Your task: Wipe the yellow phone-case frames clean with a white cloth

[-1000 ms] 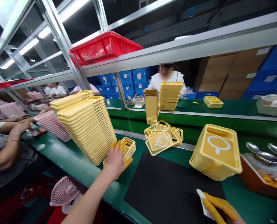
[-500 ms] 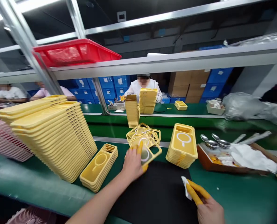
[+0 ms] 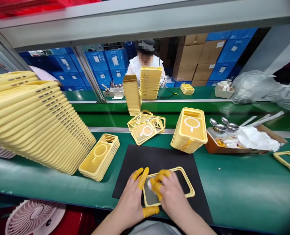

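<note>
While the left hand (image 3: 131, 195), fingers spread, steadies a yellow phone case (image 3: 190, 186) flat on a black mat (image 3: 145, 156), the right hand (image 3: 170, 199) clamps its fingers together on a white wipe (image 3: 149, 184) — a light, stiff-looking shell, best held by its rim, clear of the glossy back

Yellow phone cases (image 3: 191, 129) with white ring print on the backs, plain yellow frame (image 3: 189, 192) on black mat (image 3: 145, 156), white wipe (image 3: 149, 185), orange-yellow finger cots (image 3: 143, 178), green worktop (image 3: 245, 186), blue crates (image 3: 97, 61) with white labels past far edge, brown cartons (image 3: 191, 60), pink fan (image 3: 31, 216) below near edge
</note>
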Demonstrator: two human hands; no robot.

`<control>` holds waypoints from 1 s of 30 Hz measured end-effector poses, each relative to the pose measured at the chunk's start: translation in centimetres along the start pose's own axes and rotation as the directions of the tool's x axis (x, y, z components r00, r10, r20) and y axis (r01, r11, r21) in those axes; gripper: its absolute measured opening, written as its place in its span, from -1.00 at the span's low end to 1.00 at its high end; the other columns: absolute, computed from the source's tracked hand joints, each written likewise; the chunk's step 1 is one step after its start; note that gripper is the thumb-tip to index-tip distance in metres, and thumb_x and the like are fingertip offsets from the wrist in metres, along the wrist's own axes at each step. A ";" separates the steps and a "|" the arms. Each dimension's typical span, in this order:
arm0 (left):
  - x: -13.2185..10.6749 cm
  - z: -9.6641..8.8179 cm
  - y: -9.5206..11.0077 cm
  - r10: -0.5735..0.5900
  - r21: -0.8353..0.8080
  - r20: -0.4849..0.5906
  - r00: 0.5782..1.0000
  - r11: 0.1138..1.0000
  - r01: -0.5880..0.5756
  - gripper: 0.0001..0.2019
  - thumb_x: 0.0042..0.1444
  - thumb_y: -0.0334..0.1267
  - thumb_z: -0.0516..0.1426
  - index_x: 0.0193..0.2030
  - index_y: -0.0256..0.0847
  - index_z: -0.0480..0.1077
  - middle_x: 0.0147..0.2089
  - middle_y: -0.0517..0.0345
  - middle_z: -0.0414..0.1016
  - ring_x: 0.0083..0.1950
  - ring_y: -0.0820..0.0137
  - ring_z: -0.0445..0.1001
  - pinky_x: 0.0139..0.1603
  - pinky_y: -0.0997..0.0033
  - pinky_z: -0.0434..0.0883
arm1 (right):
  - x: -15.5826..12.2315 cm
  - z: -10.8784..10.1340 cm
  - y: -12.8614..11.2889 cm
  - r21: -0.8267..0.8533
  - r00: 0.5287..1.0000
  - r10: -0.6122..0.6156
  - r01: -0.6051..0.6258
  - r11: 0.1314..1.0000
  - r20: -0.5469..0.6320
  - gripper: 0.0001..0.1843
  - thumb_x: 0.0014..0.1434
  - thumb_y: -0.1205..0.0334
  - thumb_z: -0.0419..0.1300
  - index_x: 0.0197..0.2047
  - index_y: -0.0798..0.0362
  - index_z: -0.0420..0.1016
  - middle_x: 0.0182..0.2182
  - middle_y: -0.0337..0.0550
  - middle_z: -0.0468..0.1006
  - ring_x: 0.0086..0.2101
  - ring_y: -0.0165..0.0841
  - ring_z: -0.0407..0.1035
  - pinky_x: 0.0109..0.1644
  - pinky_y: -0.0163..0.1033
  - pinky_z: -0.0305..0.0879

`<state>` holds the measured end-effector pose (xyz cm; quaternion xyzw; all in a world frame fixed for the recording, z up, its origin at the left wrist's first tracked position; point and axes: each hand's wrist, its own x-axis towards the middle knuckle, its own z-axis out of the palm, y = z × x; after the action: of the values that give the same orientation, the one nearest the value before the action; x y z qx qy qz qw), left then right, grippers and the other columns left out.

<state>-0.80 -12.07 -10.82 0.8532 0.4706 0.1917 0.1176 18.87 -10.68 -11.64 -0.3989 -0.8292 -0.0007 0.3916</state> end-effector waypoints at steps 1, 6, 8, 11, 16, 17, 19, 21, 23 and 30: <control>0.0 0.1 0.0 0.011 0.008 -0.002 1.000 1.000 -0.011 0.07 -0.09 0.05 0.27 0.34 -0.12 -0.40 0.27 -0.19 0.13 0.31 -0.01 0.04 0.24 -0.20 0.15 | 0.2 -0.2 0.0 0.085 0.997 -0.047 0.042 0.995 0.068 -0.80 0.13 0.40 0.08 -0.38 -0.04 0.48 -0.42 -0.20 0.46 -0.31 -0.29 0.25 -0.20 -0.13 0.22; 0.2 0.0 0.3 0.031 0.009 0.011 0.999 0.999 -0.032 0.07 -0.14 0.07 0.27 0.34 -0.18 -0.32 0.28 -0.18 0.13 0.34 0.01 0.01 0.28 -0.19 0.09 | -0.5 -3.0 2.8 0.090 0.988 -0.072 0.060 0.994 0.140 -0.87 0.17 0.26 0.18 -0.18 -0.10 0.48 -0.34 -0.25 0.51 -0.18 -0.30 0.27 -0.05 -0.11 0.16; 0.3 -0.2 0.3 0.042 0.002 0.018 0.999 0.999 -0.042 0.03 -0.13 0.04 0.26 0.34 -0.20 -0.28 0.28 -0.16 0.15 0.34 0.05 0.03 0.31 -0.16 0.05 | -0.2 -2.7 2.5 0.088 0.982 -0.097 0.083 0.993 0.163 -0.89 0.19 0.26 0.15 -0.23 -0.10 0.49 -0.38 -0.26 0.51 -0.21 -0.32 0.28 -0.04 -0.10 0.15; 0.4 -0.1 0.2 0.067 0.010 0.000 0.998 0.998 -0.067 -0.03 -0.07 0.03 0.23 0.33 -0.22 -0.27 0.27 -0.14 0.18 0.33 0.10 0.06 0.33 -0.13 0.00 | 0.4 -0.9 1.0 0.193 0.974 -0.146 0.112 0.975 0.175 -0.81 0.22 0.29 0.06 -0.32 -0.10 0.48 -0.43 -0.29 0.49 -0.26 -0.35 0.29 0.02 -0.08 0.11; 0.2 0.1 0.2 0.065 -0.014 -0.010 0.998 0.998 -0.065 0.06 -0.15 -0.06 0.28 0.34 -0.24 -0.32 0.29 -0.14 0.14 0.32 0.12 0.09 0.33 -0.04 0.08 | 0.4 -1.0 3.0 -0.023 0.999 0.045 -0.044 0.999 0.015 -0.82 0.17 0.29 0.07 -0.31 -0.07 0.50 -0.38 -0.21 0.52 -0.19 -0.25 0.29 0.02 -0.01 0.03; 0.2 0.1 0.2 0.064 -0.020 -0.013 0.998 0.998 -0.064 0.08 -0.16 -0.07 0.29 0.35 -0.24 -0.34 0.30 -0.13 0.14 0.32 0.13 0.10 0.32 -0.01 0.10 | 0.5 -1.1 3.3 -0.046 0.997 0.069 -0.068 0.997 0.027 -0.83 0.16 0.31 0.08 -0.30 -0.07 0.50 -0.37 -0.22 0.52 -0.18 -0.25 0.28 0.02 -0.01 0.02; 0.1 0.3 0.1 0.080 -0.020 -0.023 0.996 0.997 -0.081 0.08 -0.14 -0.07 0.29 0.35 -0.23 -0.36 0.30 -0.13 0.13 0.31 0.13 0.12 0.32 0.01 0.12 | 0.8 -0.8 2.9 0.005 0.996 0.047 -0.047 0.999 0.072 -0.82 0.13 0.36 0.11 -0.29 -0.09 0.49 -0.37 -0.26 0.53 -0.18 -0.27 0.28 0.03 -0.04 0.01; 0.0 0.6 0.0 0.106 -0.013 -0.026 0.994 0.994 -0.107 0.03 -0.09 -0.05 0.27 0.35 -0.22 -0.34 0.29 -0.13 0.15 0.30 0.14 0.14 0.31 0.02 0.13 | 1.2 0.1 1.5 0.136 0.990 -0.065 0.048 0.990 0.129 -0.82 0.10 0.38 0.10 -0.34 -0.08 0.47 -0.41 -0.31 0.52 -0.24 -0.33 0.29 0.05 -0.07 0.01; -0.1 0.7 -0.1 0.116 -0.007 -0.024 0.993 0.993 -0.116 0.00 -0.04 -0.02 0.24 0.35 -0.22 -0.33 0.28 -0.14 0.17 0.30 0.15 0.15 0.31 0.02 0.13 | 1.2 0.6 0.6 0.239 0.963 -0.182 0.132 0.962 0.200 -0.82 0.10 0.39 0.09 -0.40 -0.07 0.44 -0.44 -0.34 0.50 -0.28 -0.38 0.29 0.06 -0.10 0.02; -0.1 0.4 0.2 0.071 -0.001 0.000 0.997 0.997 -0.071 0.07 -0.08 -0.04 0.26 0.36 -0.20 -0.41 0.30 -0.12 0.14 0.33 0.16 0.09 0.30 0.04 0.16 | -0.1 -3.0 4.5 0.029 0.991 -0.048 0.044 0.999 0.127 -0.84 0.14 0.34 0.14 -0.27 -0.11 0.48 -0.35 -0.29 0.54 -0.17 -0.28 0.29 0.05 -0.02 -0.02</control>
<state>-0.47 -12.27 -11.10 0.8694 0.4397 0.1962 0.1110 23.78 -8.62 -11.02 -0.3738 -0.8614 0.0266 0.3428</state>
